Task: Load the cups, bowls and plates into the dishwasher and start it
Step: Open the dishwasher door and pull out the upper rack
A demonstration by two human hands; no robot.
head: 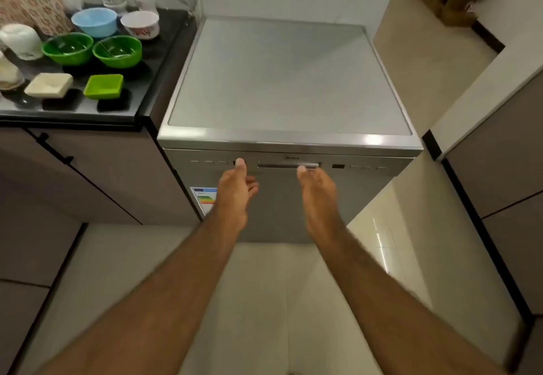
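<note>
Dishwasher: silver, door closed, flat grey top, recessed handle.

Left hand and right hand both bare. Behind each hand a bare forearm, left forearm, right forearm, skin showing from wrist to frame edge. Short trimmed nail on left thumb, at the hand's far end. Right forearm edges motion-blurred.
</note>
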